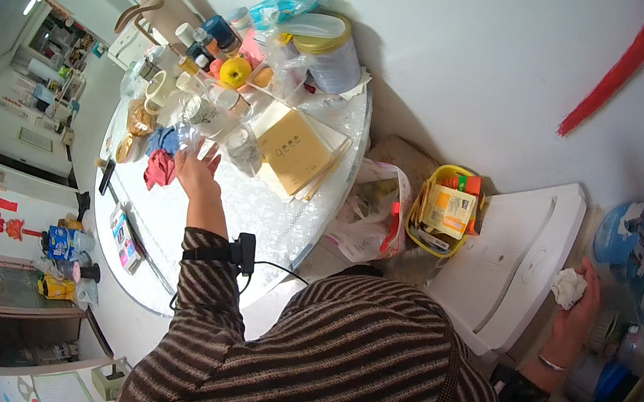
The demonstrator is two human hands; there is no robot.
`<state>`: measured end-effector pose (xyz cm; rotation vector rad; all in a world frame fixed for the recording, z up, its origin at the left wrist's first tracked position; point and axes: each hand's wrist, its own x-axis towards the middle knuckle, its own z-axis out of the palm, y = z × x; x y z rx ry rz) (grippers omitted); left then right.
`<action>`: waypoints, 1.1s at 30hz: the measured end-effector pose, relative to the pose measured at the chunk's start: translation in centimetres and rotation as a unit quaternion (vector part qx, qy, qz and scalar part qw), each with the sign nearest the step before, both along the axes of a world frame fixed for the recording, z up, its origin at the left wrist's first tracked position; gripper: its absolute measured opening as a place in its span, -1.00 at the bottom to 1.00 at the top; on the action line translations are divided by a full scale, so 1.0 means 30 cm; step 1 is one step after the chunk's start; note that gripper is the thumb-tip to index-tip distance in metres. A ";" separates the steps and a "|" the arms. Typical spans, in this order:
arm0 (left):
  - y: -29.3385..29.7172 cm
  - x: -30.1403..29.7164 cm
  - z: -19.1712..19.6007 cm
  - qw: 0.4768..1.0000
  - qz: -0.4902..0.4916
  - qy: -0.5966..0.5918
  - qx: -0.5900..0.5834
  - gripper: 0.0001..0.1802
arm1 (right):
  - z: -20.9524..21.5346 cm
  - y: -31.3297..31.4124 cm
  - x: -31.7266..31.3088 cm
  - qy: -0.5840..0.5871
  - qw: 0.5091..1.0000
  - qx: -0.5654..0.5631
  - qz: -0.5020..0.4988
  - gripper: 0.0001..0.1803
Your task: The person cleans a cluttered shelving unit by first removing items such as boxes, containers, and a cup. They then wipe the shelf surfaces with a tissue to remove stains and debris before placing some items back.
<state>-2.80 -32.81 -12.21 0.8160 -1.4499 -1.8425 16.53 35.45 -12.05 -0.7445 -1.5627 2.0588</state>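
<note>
White crumpled tissue (568, 288) is gripped in the right hand (580, 307), held over the edge of a white appliance lid (517, 257), well apart from the table. The left hand (197, 170) is stretched over the round table (269, 218), fingers spread and closed on nothing, touching clear plastic wrap (186, 133) just beside a red cloth (159, 169). A tan box (293, 151) lies near.
</note>
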 end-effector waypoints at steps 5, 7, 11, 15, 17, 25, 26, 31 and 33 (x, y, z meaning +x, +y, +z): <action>-0.217 -0.015 -0.164 0.996 0.082 0.016 -0.023 -0.54 | 0.021 -0.006 -0.014 -0.005 0.999 -0.033 -0.016 -0.64; -0.271 -0.022 -0.229 0.994 0.104 0.012 -0.034 -0.54 | 0.020 -0.005 -0.007 0.007 0.999 -0.039 -0.025 -0.61; -0.319 -0.012 -0.288 0.995 0.073 -0.065 -0.025 -0.49 | -0.006 0.016 0.021 0.017 0.995 -0.070 -0.064 -0.60; -0.308 0.003 -0.238 0.988 0.042 -0.040 -0.142 -0.41 | -0.044 0.050 0.059 0.041 0.994 -0.080 -0.059 -0.61; -0.297 0.017 -0.197 0.984 0.032 0.023 -0.176 -0.39 | -0.056 0.062 0.077 0.049 0.993 -0.084 -0.072 -0.62; -0.161 -0.039 0.024 0.846 0.157 0.015 -0.510 -0.29 | -0.051 -0.018 0.125 0.098 0.991 -0.087 -0.009 -0.67; -0.061 -0.059 0.036 0.885 0.067 0.101 -0.450 -0.35 | -0.051 -0.037 0.124 0.104 0.990 -0.084 -0.055 -0.68; 0.548 -0.154 0.124 0.897 -0.328 0.167 -0.247 -0.58 | -0.012 -0.088 0.158 -0.011 0.974 -0.110 -0.196 -0.72; 0.799 -0.170 0.103 0.865 -0.425 0.143 -0.227 -0.60 | 0.008 -0.098 0.198 -0.021 0.971 -0.084 -0.225 -0.71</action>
